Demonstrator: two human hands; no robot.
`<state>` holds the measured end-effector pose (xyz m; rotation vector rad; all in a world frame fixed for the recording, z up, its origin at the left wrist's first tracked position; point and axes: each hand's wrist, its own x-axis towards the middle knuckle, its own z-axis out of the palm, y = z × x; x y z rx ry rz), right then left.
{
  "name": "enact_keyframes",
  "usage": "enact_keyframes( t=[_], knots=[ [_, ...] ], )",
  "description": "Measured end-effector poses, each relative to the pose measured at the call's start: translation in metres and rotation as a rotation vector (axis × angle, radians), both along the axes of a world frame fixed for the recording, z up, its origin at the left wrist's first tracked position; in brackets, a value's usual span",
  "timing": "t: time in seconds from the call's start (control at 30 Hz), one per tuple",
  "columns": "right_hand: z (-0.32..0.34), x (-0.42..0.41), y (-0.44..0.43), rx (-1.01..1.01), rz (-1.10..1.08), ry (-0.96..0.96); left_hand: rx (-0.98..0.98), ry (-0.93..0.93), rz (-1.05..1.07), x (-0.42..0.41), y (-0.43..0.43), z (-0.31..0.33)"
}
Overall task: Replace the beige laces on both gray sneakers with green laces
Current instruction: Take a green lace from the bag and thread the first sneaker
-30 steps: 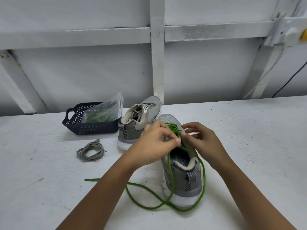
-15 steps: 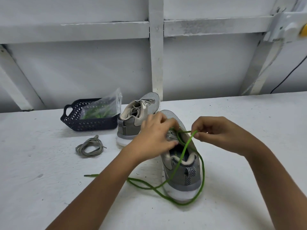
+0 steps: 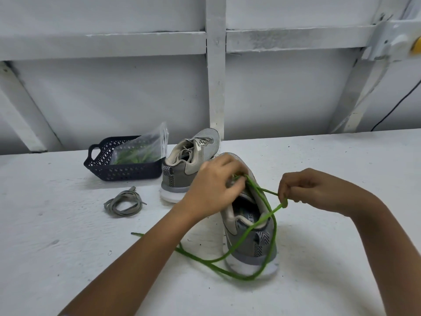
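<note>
Backdrop: white-painted wall with crossing beams; a black cable runs down it at far right.
Surface: white table, rough and speckled, which carries everything below.
Near sneaker: gray with a white sole, standing upright at the centre of the table, heel toward the camera and toe pointing away.
Green lace: comes out of the near sneaker's lacing area. One strand runs right to the right hand. The rest drapes over the heel, loops on the table in front of the sole, and trails off to the left, where its tip lies flat.
Left hand: placed over the front of the near sneaker with fingers curled, thumb and fingertips pinching the green lace where it leaves the shoe.
Right hand: held just right of the near sneaker and above the table, fingers curled, pinching the green lace near a bend.
Far sneaker: matching gray shoe just behind and left of the near one, partly hidden by the left hand, with its beige laces still in.
Loose beige lace: coiled on the table, left of both shoes.
Basket: dark, perforated, with a handle, just left of the far sneaker.
Plastic bag: clear, standing in the basket, with green laces inside.
</note>
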<state>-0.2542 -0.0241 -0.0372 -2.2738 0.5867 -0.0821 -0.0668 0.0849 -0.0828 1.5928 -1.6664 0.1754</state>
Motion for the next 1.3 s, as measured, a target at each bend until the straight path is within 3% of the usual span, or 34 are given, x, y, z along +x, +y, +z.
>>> enact_keyframes(
  t=[0.13, 0.2, 0.3, 0.43, 0.53, 0.63, 0.73, 0.83, 0.97, 1.07, 1.17, 1.3],
  knots=[
    [0.003, 0.014, 0.011, -0.078, 0.006, -0.047, 0.018, 0.679, 0.009, -0.002, 0.000, 0.018],
    [0.005, 0.024, 0.019, -0.079, 0.061, -0.087, 0.002, 0.837, 0.000, 0.000, 0.002, 0.029],
    [0.011, 0.039, 0.028, -0.056, 0.155, -0.117, 0.041, 0.928, -0.002, 0.002, 0.003, 0.042],
    [0.025, 0.058, 0.034, 0.304, 0.027, -0.352, 0.136, 1.073, 0.041, 0.007, 0.008, 0.042],
    [0.037, 0.072, 0.032, 0.667, -0.110, -0.603, 0.266, 1.254, -0.197, 0.005, 0.020, 0.038],
    [0.045, 0.082, 0.027, 0.871, -0.213, -0.797, 0.359, 1.186, -0.442, 0.002, 0.034, 0.037],
    [0.046, 0.088, 0.023, 0.929, -0.285, -0.866, 0.332, 1.095, -0.473, 0.001, 0.039, 0.040],
    [0.037, 0.089, 0.021, 0.878, -0.297, -0.679, 0.225, 1.114, -0.397, 0.003, 0.038, 0.050],
    [0.025, 0.081, 0.025, 0.669, -0.126, -0.298, 0.038, 1.225, -0.230, 0.016, 0.032, 0.063],
    [0.021, 0.076, 0.032, 0.435, 0.026, -0.207, -0.053, 1.291, -0.127, 0.027, 0.026, 0.065],
    [0.023, 0.078, 0.034, 0.407, 0.008, -0.262, -0.068, 1.309, -0.063, 0.030, 0.023, 0.060],
    [0.029, 0.087, 0.028, 0.551, -0.132, -0.472, 0.184, 1.093, -0.071, 0.020, 0.029, 0.044]
  ],
)
